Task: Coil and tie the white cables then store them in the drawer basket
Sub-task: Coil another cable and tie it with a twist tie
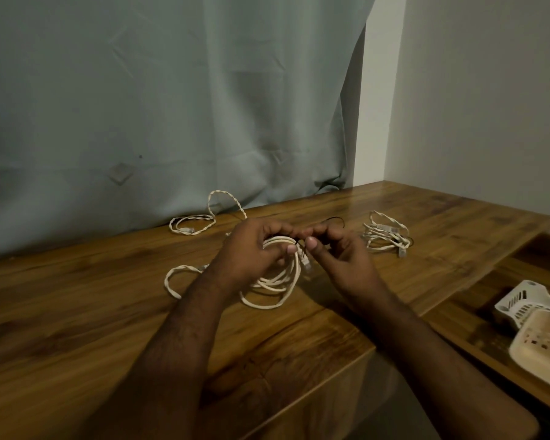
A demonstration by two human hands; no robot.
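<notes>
My left hand (pixel 251 249) grips a coil of white cable (pixel 280 281) held just above the wooden table (pixel 77 312). The coil's loops hang down from my fingers. My right hand (pixel 334 252) pinches a thin black tie (pixel 334 220) that runs to the top of the coil, where both thumbs meet. A coiled white cable with a black tie (pixel 385 235) lies at the right of the table. A loose twisted white cable (pixel 197 217) lies at the back by the curtain. Another twisted loop (pixel 175 281) trails left from under my left wrist.
A grey-green curtain (pixel 172 106) hangs behind the table. At the lower right, an open wooden drawer (pixel 477 312) holds a white slotted basket (pixel 518 300) and a cream basket (pixel 543 350). A pale wall (pixel 489 90) stands to the right.
</notes>
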